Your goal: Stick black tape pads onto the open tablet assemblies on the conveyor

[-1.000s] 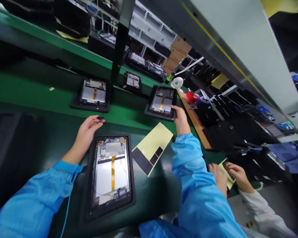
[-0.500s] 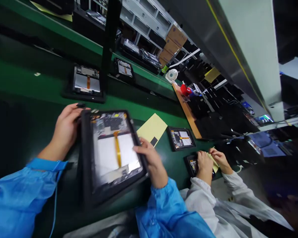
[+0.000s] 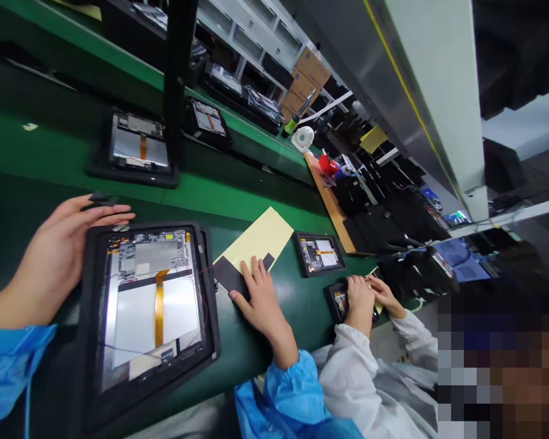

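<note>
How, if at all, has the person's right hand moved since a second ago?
Yes: the right hand has come nearer the camera, away from the white fan.

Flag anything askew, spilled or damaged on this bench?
No spill or clear damage visible. One mild oddity: a thin reddish wire seems to stray over the right edge of the nearest open tablet, toward the yellow sheet. It looks loose, though it's too fine to trace fully.
</note>
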Available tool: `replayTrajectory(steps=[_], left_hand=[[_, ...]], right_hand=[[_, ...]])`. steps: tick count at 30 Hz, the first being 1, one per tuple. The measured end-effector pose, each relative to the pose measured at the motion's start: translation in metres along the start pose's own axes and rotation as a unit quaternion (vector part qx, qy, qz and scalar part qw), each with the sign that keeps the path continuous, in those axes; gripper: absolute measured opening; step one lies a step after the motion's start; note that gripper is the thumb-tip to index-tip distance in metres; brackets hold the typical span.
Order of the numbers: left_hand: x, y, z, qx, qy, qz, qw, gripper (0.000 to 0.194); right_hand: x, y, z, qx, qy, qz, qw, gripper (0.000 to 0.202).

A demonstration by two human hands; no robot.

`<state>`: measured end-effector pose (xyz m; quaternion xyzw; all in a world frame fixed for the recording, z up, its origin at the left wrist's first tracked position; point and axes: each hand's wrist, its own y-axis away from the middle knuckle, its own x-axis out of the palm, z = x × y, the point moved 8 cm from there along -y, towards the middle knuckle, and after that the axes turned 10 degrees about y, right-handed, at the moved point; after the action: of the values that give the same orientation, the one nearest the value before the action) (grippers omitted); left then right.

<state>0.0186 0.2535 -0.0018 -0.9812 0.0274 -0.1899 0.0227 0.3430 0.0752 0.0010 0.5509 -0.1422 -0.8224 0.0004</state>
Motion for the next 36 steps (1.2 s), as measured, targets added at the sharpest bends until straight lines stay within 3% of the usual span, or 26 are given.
replayTrajectory(steps=[3,6,9,11,13,16,19,22,25,28,31,34,36], left_hand=[[0.007,0.006,-0.007,0.057,-0.064,0.038,0.996,0.021],[0.012,0.008,-0.01,0.082,-0.095,0.04,0.991,0.025],[0.017,0.016,-0.025,0.128,-0.135,-0.002,0.982,0.035],[0.026,0.032,-0.044,0.179,-0.182,-0.003,0.967,0.046],[0.037,0.056,-0.061,0.198,-0.22,0.02,0.955,0.047],[0.044,0.099,-0.067,0.142,-0.293,0.07,0.943,0.031],[0.043,0.143,-0.062,0.138,-0.327,0.138,0.925,0.032],[0.054,0.184,-0.044,0.199,-0.389,0.263,0.86,0.04],[0.072,0.214,-0.025,0.252,-0.416,0.39,0.781,0.067],[0.081,0.215,-0.021,0.267,-0.413,0.431,0.757,0.084],[0.08,0.202,-0.027,0.286,-0.404,0.448,0.745,0.077],[0.069,0.188,-0.031,0.306,-0.409,0.442,0.737,0.066],[0.061,0.182,-0.029,0.303,-0.41,0.429,0.745,0.059]], right_hand=[[0.001,0.02,-0.013,-0.037,0.071,0.096,0.992,0.078],[-0.015,0.038,-0.03,-0.043,0.06,0.123,0.99,0.077],[-0.039,0.04,-0.018,-0.045,-0.008,-0.002,0.999,0.039],[-0.049,0.038,0.013,-0.092,-0.088,-0.107,0.986,0.018],[-0.045,0.035,0.054,-0.175,-0.156,-0.132,0.963,0.017],[-0.029,0.021,0.091,-0.236,-0.158,-0.086,0.955,0.024],[-0.014,0.005,0.076,-0.191,-0.133,-0.014,0.972,0.041],[0.001,0.004,0.05,-0.165,-0.175,0.104,0.965,0.047],[0.009,0.01,0.044,-0.162,-0.163,0.166,0.959,0.038],[0.013,0.011,0.053,-0.167,-0.067,0.153,0.972,0.023],[0.009,0.013,0.056,-0.147,-0.029,0.134,0.98,0.019],[-0.01,0.021,0.047,-0.091,-0.125,0.11,0.982,0.014],[-0.021,0.031,0.047,-0.077,-0.231,0.113,0.963,0.015]])
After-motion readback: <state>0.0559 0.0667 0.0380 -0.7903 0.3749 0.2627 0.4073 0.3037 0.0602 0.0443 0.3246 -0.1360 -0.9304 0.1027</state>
